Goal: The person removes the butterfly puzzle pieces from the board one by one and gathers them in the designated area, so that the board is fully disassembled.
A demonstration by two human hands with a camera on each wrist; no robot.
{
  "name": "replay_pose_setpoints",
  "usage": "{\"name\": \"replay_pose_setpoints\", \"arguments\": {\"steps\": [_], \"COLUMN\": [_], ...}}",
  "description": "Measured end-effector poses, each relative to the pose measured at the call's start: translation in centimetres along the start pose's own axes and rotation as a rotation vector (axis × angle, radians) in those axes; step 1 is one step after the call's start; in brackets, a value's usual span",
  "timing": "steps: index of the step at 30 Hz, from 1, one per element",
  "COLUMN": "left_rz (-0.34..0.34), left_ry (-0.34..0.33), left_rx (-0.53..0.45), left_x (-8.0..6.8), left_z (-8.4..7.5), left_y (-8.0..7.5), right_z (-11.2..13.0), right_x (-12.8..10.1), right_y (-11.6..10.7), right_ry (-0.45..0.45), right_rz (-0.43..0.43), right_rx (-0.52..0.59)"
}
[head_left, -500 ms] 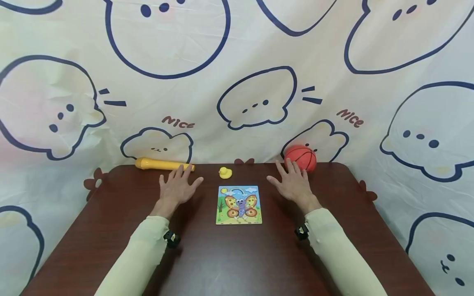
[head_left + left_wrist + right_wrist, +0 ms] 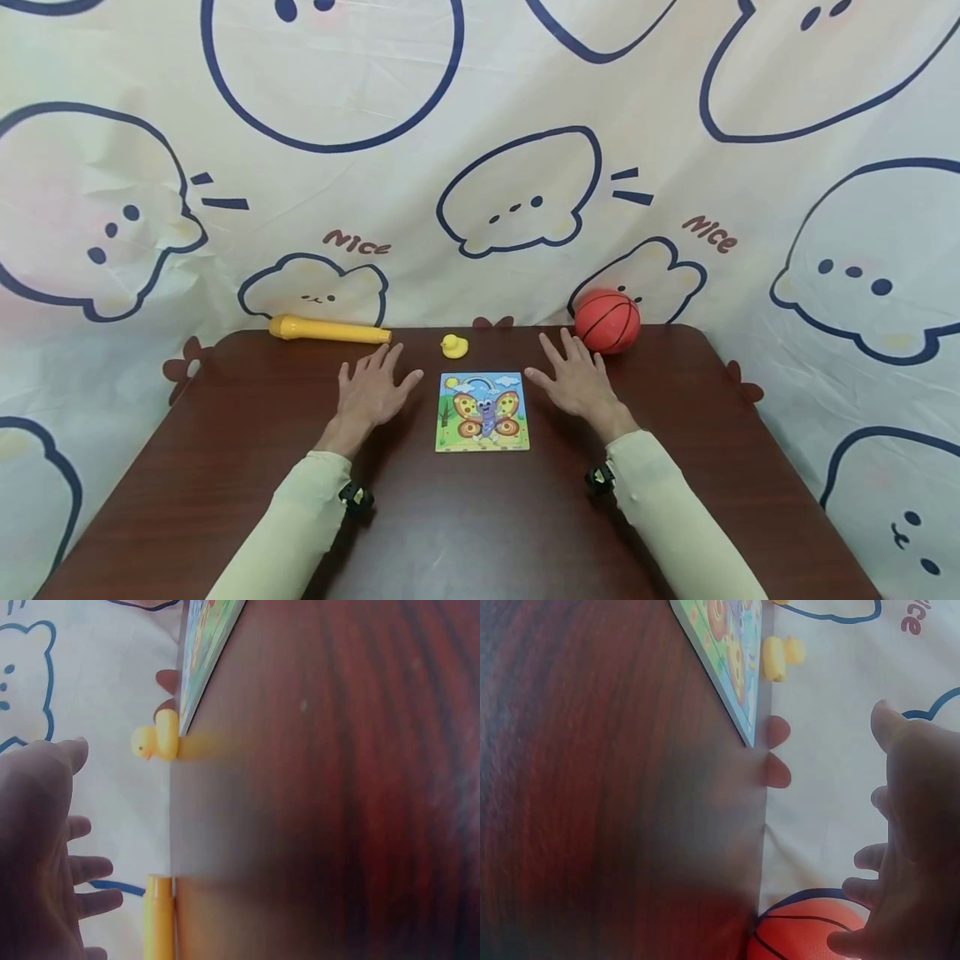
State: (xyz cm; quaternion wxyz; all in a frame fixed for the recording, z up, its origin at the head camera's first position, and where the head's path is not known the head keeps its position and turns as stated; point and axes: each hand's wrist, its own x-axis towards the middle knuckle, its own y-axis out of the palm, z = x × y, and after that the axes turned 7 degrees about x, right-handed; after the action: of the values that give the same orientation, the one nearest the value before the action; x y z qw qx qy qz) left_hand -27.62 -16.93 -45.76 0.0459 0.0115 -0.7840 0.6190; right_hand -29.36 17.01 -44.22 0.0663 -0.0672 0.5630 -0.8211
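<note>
My left hand (image 2: 369,398) hovers with spread fingers over the table, left of a square butterfly puzzle board (image 2: 482,412). Spread in the same way, my right hand (image 2: 579,383) is above the table on the board's right. Neither hand holds anything. The left fingertips are nearest a yellow toy microphone (image 2: 330,331) lying along the back edge. A red ball with black lines like a basketball (image 2: 607,322) sits just beyond the right fingers. Between the hands, behind the board, stands a small yellow rubber duck (image 2: 454,347); the left wrist view shows the duck (image 2: 157,739) from the side.
The brown wooden table (image 2: 480,525) runs up to a white cloth backdrop (image 2: 517,287) printed with cartoon bears. A small dark device (image 2: 356,498) is strapped at the left wrist, and another device (image 2: 599,479) at the right.
Both hands have drawn slightly inward toward the puzzle board and a little nearer to me. The fingers no longer overlap the microphone or the ball in the head view, which has shifted slightly.
</note>
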Motion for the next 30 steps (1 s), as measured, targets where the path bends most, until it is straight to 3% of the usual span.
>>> {"name": "replay_pose_setpoints", "arguments": {"steps": [8,20,30], "left_rz": [0.023,0.145,0.201], "left_ry": [0.011,0.022,0.072], "left_rx": [-0.008,-0.044,-0.039], "left_x": [-0.3,-0.3,0.0], "left_z": [-1.0,-2.8,-4.1], "left_y": [1.1,2.3,3.3], "right_z": [0.5,1.4,2.2], "right_x": [0.1,-0.1,-0.1], "right_y": [1.2,3.1,4.6], "right_ry": [-0.023,-0.063,-0.12], "right_rz": [0.067,0.124,0.171], "right_rx": [0.035,0.051,0.031]}}
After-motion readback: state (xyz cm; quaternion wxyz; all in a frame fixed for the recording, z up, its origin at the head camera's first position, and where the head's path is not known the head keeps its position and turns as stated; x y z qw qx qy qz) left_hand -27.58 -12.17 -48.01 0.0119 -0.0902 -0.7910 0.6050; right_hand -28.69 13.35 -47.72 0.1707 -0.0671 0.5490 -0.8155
